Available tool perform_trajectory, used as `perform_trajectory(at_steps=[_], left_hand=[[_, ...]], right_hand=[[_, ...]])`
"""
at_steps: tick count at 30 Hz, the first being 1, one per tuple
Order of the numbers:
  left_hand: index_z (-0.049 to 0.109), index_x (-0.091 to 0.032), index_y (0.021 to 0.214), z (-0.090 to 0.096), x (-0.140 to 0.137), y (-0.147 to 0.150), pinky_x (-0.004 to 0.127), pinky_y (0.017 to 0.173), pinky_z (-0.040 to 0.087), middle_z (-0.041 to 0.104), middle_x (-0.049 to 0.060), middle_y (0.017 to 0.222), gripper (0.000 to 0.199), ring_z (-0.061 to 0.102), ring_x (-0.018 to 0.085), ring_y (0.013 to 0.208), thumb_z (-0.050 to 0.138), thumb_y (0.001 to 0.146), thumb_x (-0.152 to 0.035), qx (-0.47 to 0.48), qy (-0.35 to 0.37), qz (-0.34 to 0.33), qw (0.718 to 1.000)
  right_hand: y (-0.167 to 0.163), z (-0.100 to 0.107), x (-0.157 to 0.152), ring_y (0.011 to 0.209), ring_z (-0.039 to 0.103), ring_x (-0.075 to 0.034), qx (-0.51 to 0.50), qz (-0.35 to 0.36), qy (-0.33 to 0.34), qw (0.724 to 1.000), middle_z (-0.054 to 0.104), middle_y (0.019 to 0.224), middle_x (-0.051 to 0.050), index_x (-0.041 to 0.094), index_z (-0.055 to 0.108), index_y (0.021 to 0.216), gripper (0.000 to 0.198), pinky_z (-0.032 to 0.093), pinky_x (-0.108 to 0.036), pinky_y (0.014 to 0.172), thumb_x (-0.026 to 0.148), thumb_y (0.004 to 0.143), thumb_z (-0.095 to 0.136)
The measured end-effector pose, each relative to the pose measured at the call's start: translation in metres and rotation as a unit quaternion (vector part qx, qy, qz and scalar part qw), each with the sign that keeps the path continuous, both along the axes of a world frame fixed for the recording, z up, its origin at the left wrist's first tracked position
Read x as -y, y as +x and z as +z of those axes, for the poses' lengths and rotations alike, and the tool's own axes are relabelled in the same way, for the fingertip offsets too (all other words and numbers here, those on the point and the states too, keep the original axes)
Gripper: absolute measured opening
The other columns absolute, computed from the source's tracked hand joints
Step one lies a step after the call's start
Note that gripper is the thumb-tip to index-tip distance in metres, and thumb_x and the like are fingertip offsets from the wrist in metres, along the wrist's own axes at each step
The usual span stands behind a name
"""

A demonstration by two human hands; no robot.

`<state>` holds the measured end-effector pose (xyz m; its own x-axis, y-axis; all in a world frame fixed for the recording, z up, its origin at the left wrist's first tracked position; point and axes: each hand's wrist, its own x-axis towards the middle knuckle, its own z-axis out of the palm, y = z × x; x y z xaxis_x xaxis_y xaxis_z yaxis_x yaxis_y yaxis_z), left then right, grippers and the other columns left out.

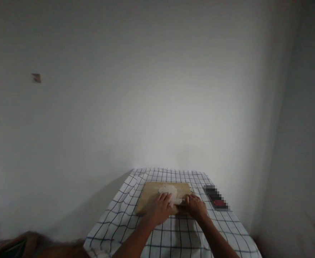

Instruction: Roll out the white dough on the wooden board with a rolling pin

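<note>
Brown item [28, 240], far left of board [146, 197], blurred, nature unclear. Small plate [36, 78], far left of board and well above, on wall [93, 71]. White checked cloth [120, 206], under board and out past all its sides. Board, wooden, flat. Left hand [163, 207], over near part of board, open, fingers extended, laid on sheet. Sheet [168, 189], pale, flat, roughly round, on middle of board; material unclear. Right hand [196, 205], at right edge of board, fingers curled, just beside right end of sheet; whether gripping anything, cannot tell. Dark item [216, 196], right of board, on cloth, red patch at near end, detail masked.

Step in hand, as judged: steadying sheet with left, working at its right end with right. Next move, as judged: calling for light, even pressure from left, careful control from right, and no sliding of board.
</note>
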<state>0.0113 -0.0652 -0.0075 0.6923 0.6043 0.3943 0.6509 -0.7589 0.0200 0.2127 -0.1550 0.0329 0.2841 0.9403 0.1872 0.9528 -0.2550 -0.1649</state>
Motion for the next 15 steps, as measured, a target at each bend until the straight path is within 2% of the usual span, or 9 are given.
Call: perform_trajectory(at_steps=[9, 12, 15], left_hand=[[0.059, -0.021, 0.137, 0.0, -0.015, 0.008, 0.043, 0.117, 0.037, 0.058, 0.009, 0.144, 0.044, 0.05, 0.025, 0.135, 0.037, 0.101, -0.032, -0.009, 0.035, -0.002, 0.999], [0.062, -0.018, 0.132, -0.004, -0.029, 0.016, 0.041, 0.112, 0.043, 0.065, 0.01, 0.136, 0.041, 0.057, 0.024, 0.126, 0.042, 0.099, -0.032, 0.019, 0.045, 0.016, 0.999], [0.066, -0.017, 0.126, -0.009, -0.044, 0.024, 0.042, 0.109, 0.045, 0.069, 0.01, 0.128, 0.037, 0.061, 0.024, 0.121, 0.045, 0.097, -0.026, 0.021, 0.081, 0.005, 0.996]], right_hand=[[0.007, -0.014, -0.019, 0.118, 0.06, -0.029, 0.026, -0.002, 0.009, 1.0, 0.063, 0.128, -0.012, 0.027, 0.064, 0.117, 0.035, 0.052, -0.046, 0.085, 0.028, 0.102, 0.032], [0.006, -0.012, -0.022, 0.118, 0.06, -0.03, 0.039, -0.005, 0.017, 0.999, 0.065, 0.125, -0.013, 0.026, 0.064, 0.117, 0.035, 0.05, -0.05, 0.088, 0.027, 0.101, 0.033], [0.005, -0.007, -0.023, 0.115, 0.061, -0.031, 0.046, -0.008, 0.019, 0.999, 0.066, 0.122, -0.014, 0.024, 0.064, 0.117, 0.033, 0.049, -0.051, 0.09, 0.03, 0.101, 0.035]])
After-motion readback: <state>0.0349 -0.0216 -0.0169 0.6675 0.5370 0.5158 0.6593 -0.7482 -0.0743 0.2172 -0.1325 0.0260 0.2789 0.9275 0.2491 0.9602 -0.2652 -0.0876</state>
